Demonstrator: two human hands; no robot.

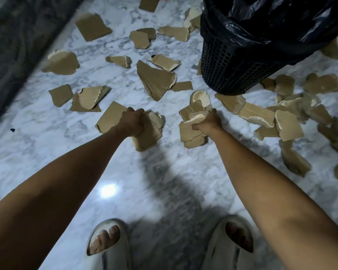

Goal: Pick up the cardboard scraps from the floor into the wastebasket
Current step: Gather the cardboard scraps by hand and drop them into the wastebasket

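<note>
Torn brown cardboard scraps lie scattered over the white marble floor [47, 137]. My left hand [132, 121] grips a bundle of scraps [150, 133] just above the floor. My right hand [208, 122] grips another bundle of scraps [192, 133]. The black mesh wastebasket [232, 63], lined with a black plastic bag [271, 18], stands beyond my right hand at the upper right. A large triangular scrap [154, 80] lies between my hands and the basket. More scraps [281, 121] are piled to the right of the basket's base.
A dark grey rug [18, 41] runs along the upper left edge. My two feet in light slippers [109, 248] stand at the bottom of the view. Several loose scraps [92, 26] lie further back on the floor.
</note>
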